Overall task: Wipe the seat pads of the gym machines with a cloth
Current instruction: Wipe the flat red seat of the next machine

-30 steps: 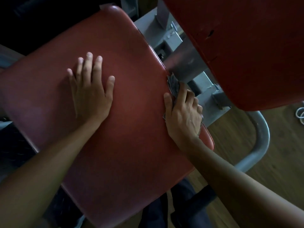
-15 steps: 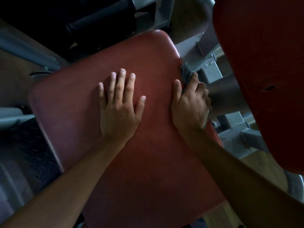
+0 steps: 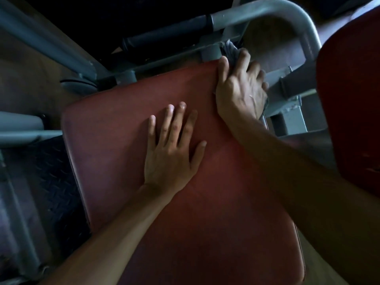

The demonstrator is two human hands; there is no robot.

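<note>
Left hand [image 3: 170,153] lies flat, fingers spread, on the red seat pad [image 3: 174,223]; right hand [image 3: 240,89] clutches a grey cloth [image 3: 231,49] at the pad's upper-right corner.

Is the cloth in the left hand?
No: the left hand lies flat and empty on the red seat pad, while the right hand grips the grey cloth at the pad's far right edge.

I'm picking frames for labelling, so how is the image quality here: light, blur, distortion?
Head view: dim and underexposed, the top edge nearly black; the red seat pad and left hand read clearly; the grey cloth under the right hand is slightly soft; wide-angle bending shows in the grey frame tube.
</note>
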